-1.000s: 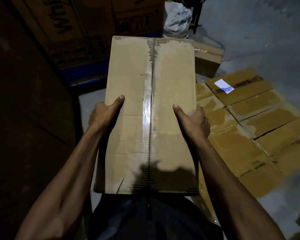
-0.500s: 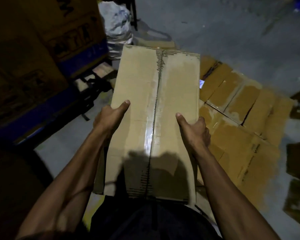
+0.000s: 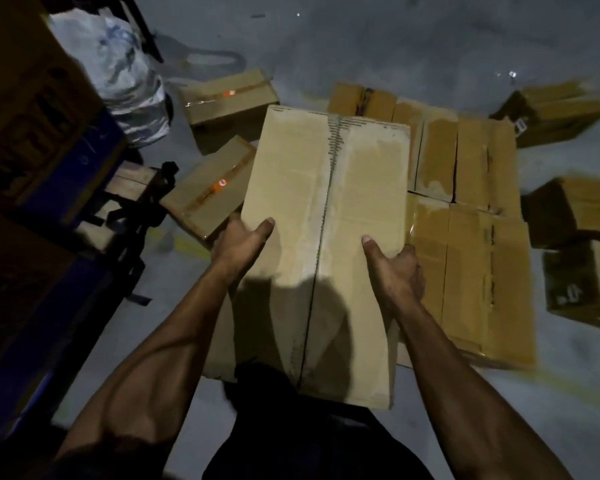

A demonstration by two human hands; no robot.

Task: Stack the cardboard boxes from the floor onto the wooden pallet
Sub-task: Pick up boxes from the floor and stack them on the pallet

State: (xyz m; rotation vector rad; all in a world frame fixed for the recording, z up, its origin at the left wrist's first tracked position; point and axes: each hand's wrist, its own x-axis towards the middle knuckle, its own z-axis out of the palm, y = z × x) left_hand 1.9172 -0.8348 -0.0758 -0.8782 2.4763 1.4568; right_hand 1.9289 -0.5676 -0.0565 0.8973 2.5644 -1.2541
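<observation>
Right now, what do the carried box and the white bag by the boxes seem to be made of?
Box: matte brown corrugated cardboard, apparently; fluted edge shows, with glossy clear tape along the seam.
Bag: probably thin plastic film; crinkled, white, slightly shiny.

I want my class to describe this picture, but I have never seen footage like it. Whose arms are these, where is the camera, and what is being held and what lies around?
There is no machine here: a person wears a camera on the head, so you look down along their own arms. The left hand and right hand grip the sides of a large taped cardboard box, thumbs on top, carried in front of the body. Below on the grey floor, a group of boxes lies packed flat side by side. Two smaller boxes with orange stickers lie to the left, more boxes to the right. A plastic bag sits at upper left. It is dim; no pallet can be clearly made out.
</observation>
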